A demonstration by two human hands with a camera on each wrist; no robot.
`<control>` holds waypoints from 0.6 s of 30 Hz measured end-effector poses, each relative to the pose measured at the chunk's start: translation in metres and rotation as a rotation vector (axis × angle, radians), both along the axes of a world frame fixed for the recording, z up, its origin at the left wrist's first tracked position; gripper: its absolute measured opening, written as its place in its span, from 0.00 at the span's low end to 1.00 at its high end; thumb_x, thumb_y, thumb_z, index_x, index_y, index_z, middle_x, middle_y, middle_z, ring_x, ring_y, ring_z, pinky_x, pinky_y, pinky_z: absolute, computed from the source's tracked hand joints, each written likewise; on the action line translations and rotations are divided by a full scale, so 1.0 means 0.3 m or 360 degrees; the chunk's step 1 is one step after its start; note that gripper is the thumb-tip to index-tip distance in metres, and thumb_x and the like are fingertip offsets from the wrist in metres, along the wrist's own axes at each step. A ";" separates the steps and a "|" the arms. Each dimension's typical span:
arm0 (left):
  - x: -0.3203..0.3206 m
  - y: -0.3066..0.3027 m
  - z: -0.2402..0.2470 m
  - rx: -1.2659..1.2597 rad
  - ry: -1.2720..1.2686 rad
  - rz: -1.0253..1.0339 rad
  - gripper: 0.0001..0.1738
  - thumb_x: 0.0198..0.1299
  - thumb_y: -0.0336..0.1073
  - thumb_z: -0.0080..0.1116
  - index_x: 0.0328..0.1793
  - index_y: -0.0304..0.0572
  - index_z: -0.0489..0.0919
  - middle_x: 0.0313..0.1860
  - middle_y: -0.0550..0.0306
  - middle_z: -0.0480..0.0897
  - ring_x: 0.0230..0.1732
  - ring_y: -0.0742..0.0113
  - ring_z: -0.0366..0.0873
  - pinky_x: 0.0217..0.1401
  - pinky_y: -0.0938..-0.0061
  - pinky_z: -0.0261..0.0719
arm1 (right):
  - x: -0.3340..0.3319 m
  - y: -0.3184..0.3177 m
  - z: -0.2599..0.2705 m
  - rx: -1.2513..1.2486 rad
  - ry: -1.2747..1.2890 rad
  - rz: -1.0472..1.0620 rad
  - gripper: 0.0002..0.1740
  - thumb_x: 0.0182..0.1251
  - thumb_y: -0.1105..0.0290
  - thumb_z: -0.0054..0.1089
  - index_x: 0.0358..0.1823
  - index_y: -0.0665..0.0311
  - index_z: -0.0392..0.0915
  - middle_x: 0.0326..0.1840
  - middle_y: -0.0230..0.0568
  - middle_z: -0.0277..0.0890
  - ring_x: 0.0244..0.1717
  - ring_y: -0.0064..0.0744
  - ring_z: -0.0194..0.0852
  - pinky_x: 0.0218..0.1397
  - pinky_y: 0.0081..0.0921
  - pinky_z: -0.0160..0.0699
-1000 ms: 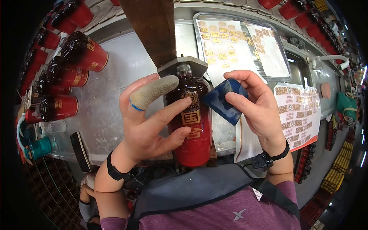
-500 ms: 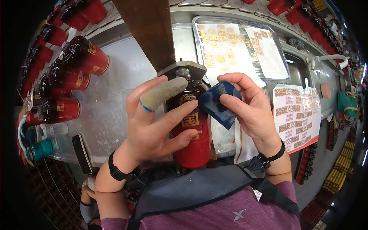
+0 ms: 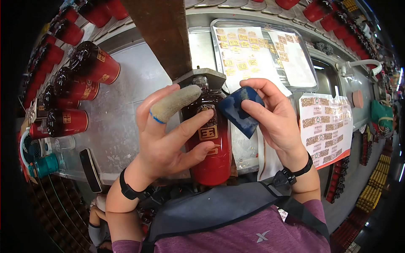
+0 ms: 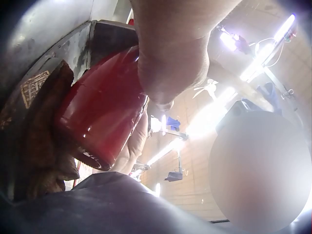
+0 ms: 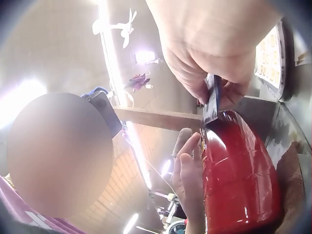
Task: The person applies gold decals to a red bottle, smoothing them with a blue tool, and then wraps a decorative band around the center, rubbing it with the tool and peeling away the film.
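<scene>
A red bottle (image 3: 211, 166) with a dark shoulder, gold characters and an emblem lies with its glass neck toward a metal plate (image 3: 185, 78). My left hand (image 3: 162, 135) is spread over it, one fingertip at the emblem and the thumb near the lower character. A knitted finger sleeve (image 3: 175, 104) covers another finger of that hand. My right hand (image 3: 278, 118) pinches a flat blue scraper (image 3: 235, 110) between thumb and fingers, beside the bottle's shoulder. In the right wrist view, the scraper's edge (image 5: 210, 114) is right at the bottle's surface.
A metal tray (image 3: 310, 63) with sheets of gold stickers stands behind the right hand. To the right lies a printed label sheet (image 3: 327, 126) near a sink. Several red bottles (image 3: 95, 63) and a phone (image 3: 90, 168) are at left. A brown beam (image 3: 162, 33) rises beyond the plate.
Both hands shift slightly over the bottle's emblem and shoulder. The right hand keeps its pinch on the scraper, which dipped toward the bottle and is now a little raised again.
</scene>
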State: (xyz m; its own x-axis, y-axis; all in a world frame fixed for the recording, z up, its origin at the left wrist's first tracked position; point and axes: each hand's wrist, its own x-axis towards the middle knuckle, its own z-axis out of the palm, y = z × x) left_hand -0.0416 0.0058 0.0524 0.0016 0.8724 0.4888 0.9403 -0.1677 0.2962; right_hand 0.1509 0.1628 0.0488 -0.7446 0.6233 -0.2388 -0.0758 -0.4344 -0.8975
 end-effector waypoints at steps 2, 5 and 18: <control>-0.001 0.003 0.003 -0.0002 -0.0001 -0.0001 0.24 0.56 0.55 0.66 0.54 0.52 0.88 0.63 0.45 0.75 0.67 0.43 0.66 0.70 0.53 0.64 | -0.004 0.000 0.006 0.0027 -0.0021 0.0067 0.21 0.69 0.80 0.61 0.62 0.68 0.72 0.52 0.36 0.79 0.52 0.17 0.77 0.57 0.16 0.77; 0.000 0.003 0.004 -0.0009 -0.0034 -0.0012 0.24 0.56 0.55 0.67 0.54 0.52 0.88 0.63 0.46 0.75 0.67 0.43 0.66 0.70 0.53 0.64 | 0.002 0.002 0.005 0.0059 -0.0036 0.0125 0.21 0.69 0.80 0.61 0.62 0.68 0.72 0.52 0.35 0.79 0.52 0.17 0.77 0.57 0.15 0.77; 0.024 -0.007 -0.017 -0.0006 -0.0079 -0.0043 0.25 0.56 0.57 0.67 0.55 0.54 0.88 0.62 0.47 0.77 0.67 0.44 0.67 0.69 0.54 0.66 | 0.006 -0.012 0.021 -0.0078 -0.0026 0.0100 0.22 0.67 0.82 0.60 0.62 0.69 0.71 0.49 0.36 0.80 0.49 0.19 0.78 0.55 0.17 0.77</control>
State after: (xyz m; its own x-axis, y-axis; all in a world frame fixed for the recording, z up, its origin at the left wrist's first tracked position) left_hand -0.0344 0.0038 0.0474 0.0009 0.8741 0.4858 0.9196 -0.1917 0.3431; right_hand 0.1526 0.1591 0.0550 -0.7778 0.5625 -0.2804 -0.0325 -0.4815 -0.8758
